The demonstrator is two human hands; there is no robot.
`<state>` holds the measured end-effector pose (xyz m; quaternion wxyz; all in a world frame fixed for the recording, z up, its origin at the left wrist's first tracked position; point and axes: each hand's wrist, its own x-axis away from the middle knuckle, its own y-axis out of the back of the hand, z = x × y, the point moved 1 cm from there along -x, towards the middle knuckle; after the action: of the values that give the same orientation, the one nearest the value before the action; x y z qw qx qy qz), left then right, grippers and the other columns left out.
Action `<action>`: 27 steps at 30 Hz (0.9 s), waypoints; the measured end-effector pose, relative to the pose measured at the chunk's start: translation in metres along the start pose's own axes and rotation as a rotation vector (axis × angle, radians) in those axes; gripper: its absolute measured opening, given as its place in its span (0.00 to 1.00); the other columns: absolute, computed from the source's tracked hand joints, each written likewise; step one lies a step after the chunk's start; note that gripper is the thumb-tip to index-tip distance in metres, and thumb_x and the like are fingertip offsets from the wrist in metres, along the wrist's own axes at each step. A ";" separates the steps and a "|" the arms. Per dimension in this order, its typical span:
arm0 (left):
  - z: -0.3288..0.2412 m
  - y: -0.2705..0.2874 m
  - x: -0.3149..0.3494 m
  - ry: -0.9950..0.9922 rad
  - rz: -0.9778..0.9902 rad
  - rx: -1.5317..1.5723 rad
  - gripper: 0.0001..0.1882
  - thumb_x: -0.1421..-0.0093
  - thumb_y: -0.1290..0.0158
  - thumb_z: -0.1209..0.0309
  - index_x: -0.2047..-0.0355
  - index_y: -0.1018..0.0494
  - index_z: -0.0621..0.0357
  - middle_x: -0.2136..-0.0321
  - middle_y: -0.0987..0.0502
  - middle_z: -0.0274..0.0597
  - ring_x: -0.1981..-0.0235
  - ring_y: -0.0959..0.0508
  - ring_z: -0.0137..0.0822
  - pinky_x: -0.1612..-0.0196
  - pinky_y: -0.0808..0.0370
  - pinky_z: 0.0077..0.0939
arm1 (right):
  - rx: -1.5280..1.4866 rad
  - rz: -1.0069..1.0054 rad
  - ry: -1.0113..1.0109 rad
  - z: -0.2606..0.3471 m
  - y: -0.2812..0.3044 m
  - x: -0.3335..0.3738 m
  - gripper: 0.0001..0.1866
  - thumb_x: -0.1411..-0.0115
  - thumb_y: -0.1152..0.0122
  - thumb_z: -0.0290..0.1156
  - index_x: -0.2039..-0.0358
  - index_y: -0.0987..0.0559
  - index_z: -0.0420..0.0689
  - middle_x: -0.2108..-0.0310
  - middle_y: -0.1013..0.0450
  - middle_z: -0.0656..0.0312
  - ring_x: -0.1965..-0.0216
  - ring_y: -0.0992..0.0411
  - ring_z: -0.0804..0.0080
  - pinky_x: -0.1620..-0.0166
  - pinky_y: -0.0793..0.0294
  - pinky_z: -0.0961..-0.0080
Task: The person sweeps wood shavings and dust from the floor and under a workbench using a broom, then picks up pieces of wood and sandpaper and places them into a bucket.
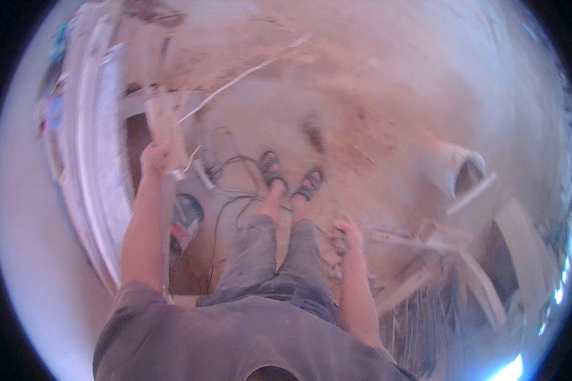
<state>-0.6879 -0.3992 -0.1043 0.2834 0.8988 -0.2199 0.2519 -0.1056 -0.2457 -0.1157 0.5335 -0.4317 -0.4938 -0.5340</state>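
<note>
My left hand (154, 157) is stretched out ahead on the left, its fingers closed round the lower edge of a short pale wooden board (166, 127). The board stands roughly upright in the grip. Lower on the right, beside my thigh, my right hand (347, 235) is closed round a small greyish object, too blurred to name. Under my left forearm stands a dark rounded container (187, 209) with a red and white patch. Dark cables (219, 209) loop over the ground between it and my sandalled feet.
Long pale boards or rails (105, 152) run along the left side. Right of me lie a wide pipe (454, 168), loose wooden pieces (480, 286) and a bundle of thin dark rods (419, 324). A thin white strip (248, 73) crosses the sandy floor ahead.
</note>
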 end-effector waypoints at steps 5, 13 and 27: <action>-0.049 -0.019 0.007 -0.240 -0.033 0.030 0.23 0.49 0.32 0.70 0.54 0.23 0.67 0.61 0.19 0.42 0.64 0.20 0.32 0.58 0.21 0.29 | 0.026 0.083 0.154 0.023 0.074 0.030 0.34 0.46 0.44 0.27 0.35 0.34 0.47 0.74 0.26 0.55 0.81 0.27 0.62 0.79 0.24 0.63; -0.107 -0.014 0.078 -0.101 0.210 0.206 0.27 0.49 0.32 0.71 0.49 0.26 0.67 0.57 0.19 0.40 0.58 0.20 0.31 0.52 0.22 0.29 | -0.044 0.577 -0.001 0.099 -0.136 0.067 0.33 0.43 0.43 0.30 0.35 0.36 0.44 0.72 0.25 0.53 0.82 0.26 0.64 0.81 0.25 0.72; -0.149 0.018 -0.005 0.232 0.196 0.562 0.41 0.48 0.29 0.59 0.40 0.33 0.69 0.51 0.21 0.44 0.53 0.19 0.35 0.48 0.23 0.31 | 0.131 0.575 -0.092 0.189 -0.567 -0.135 0.12 0.35 0.48 0.35 0.57 0.25 0.41 0.71 0.25 0.54 0.77 0.26 0.65 0.76 0.25 0.71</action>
<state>-0.7505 -0.3192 0.0058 0.0216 0.8818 -0.1933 0.4296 -0.6754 -0.0723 -0.2611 0.6667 -0.5422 -0.4085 -0.3077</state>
